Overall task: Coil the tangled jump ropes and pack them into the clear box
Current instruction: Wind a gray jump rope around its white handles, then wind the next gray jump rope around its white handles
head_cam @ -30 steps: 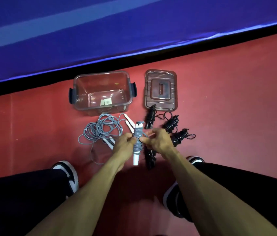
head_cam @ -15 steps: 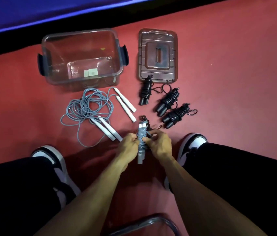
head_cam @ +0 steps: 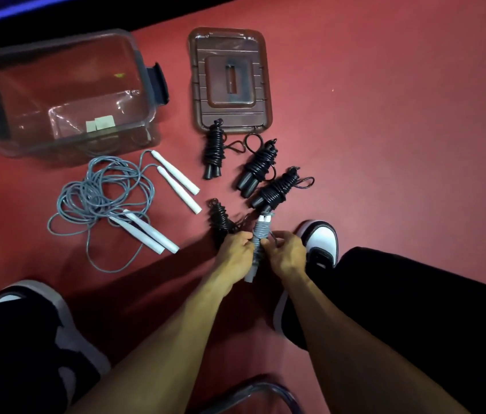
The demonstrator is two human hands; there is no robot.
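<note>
Both hands meet low in the middle of the head view. My left hand (head_cam: 237,249) grips a grey jump rope bundle (head_cam: 260,231), its cord wound around white handles. My right hand (head_cam: 285,252) pinches the loose cord end at the bundle's right side. The clear box (head_cam: 143,85) stands open at the upper left. A tangled grey rope heap (head_cam: 101,192) with several white handles lies below the box. Several coiled black ropes (head_cam: 261,165) lie between the lid and my hands, one black bundle (head_cam: 221,219) right beside my left hand.
The brown box lid (head_cam: 230,82) lies flat to the right of the box. My white shoes (head_cam: 322,243) and dark-trousered legs flank the hands on the red floor. A curved metal bar (head_cam: 253,392) shows at the bottom edge.
The camera has tilted down and moved closer, so box and ropes look larger and higher. Both hands keep hold of the grey bundle, which now sits slightly right and tilted.
</note>
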